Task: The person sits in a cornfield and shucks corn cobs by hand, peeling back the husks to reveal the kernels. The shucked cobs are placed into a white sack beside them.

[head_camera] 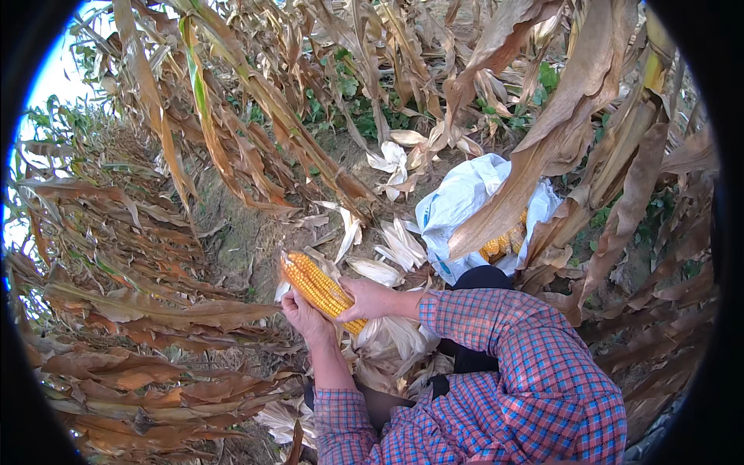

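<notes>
An ear of corn [318, 283] with bared yellow kernels is held at a slant in front of me, its tip pointing up and left. My right hand [367, 297] grips its lower part, with the thumb across the kernels. Along the ear's lower left side, my left hand [309, 318] has its fingers curled in. A strip of pale husk [282, 290] shows at the left fingertips; part of that grip is hidden. Papery husks [392, 340] lie beneath the ear and the right wrist.
A white woven sack [459, 195] holding several bare corn ears [501, 241] stands to the right, partly covered by a dry leaf [511, 192]. A leaning corn stalk [290, 119] rises ahead. Loose husks [402, 247] litter the soil, and dry corn plants [145, 317] crowd the left.
</notes>
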Available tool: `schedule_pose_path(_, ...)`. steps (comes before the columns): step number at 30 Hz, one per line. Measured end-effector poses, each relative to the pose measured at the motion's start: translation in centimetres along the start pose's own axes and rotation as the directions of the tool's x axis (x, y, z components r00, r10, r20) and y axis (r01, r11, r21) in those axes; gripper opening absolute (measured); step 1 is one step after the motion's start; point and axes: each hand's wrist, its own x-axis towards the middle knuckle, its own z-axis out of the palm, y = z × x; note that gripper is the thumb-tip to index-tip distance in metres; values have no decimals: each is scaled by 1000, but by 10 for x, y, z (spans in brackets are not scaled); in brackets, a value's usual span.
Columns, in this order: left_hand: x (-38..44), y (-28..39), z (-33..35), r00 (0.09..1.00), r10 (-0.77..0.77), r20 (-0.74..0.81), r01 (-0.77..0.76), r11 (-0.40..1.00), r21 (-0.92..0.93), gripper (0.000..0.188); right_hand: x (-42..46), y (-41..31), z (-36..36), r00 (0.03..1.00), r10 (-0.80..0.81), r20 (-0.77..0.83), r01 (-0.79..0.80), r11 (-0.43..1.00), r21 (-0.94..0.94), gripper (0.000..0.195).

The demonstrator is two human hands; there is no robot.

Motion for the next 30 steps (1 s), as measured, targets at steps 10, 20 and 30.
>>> schedule_pose_path(10,35,-19,-46,965,224,139,-264,791,552,17,15,14,14,992,61,113,-87,966,242,82)
schedule_pose_path(20,40,-27,-62,971,183,156,-234,875,424,26,37,17,33,970,232,-79,-244,942,-229,66)
schedule_pose_path(30,32,-36,-59,967,-253,36,255,949,-186,44,44,17,30,958,237,-161,-139,875,464,62)
